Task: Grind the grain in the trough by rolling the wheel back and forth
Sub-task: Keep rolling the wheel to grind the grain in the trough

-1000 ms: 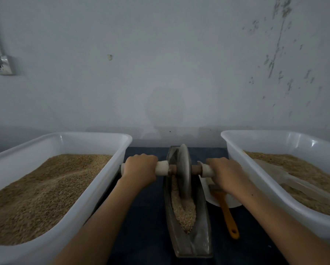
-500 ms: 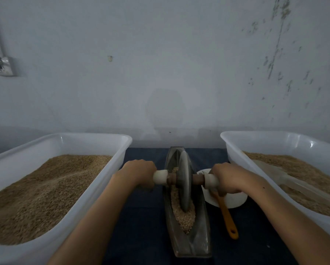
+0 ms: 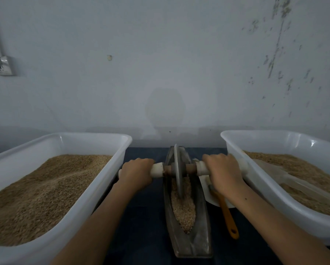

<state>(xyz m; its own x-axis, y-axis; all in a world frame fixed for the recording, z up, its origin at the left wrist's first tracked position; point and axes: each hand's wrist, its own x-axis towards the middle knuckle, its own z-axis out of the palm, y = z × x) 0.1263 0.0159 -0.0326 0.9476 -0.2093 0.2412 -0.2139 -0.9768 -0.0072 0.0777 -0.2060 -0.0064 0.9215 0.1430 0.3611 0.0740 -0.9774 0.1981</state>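
Note:
A narrow boat-shaped metal trough [image 3: 198, 240] lies lengthwise on the dark table, with tan grain [image 3: 183, 209] heaped in its groove. A thin metal wheel [image 3: 178, 169] stands upright in the far half of the trough, its lower edge in the grain. A wooden axle with white handle ends [image 3: 157, 170] runs through the wheel. My left hand [image 3: 136, 172] is closed around the left handle. On the other side my right hand [image 3: 224, 172] grips the right handle.
A large white tub [image 3: 95, 186] of grain stands at the left, another white tub [image 3: 259, 194] with grain and a clear scoop [image 3: 275, 173] at the right. A white bowl [image 3: 211, 197] and an orange-handled tool [image 3: 227, 217] lie between trough and right tub. A wall rises close behind.
The wheel and both hands came a little toward me half a second ago, then rolled back toward the far end of the trough.

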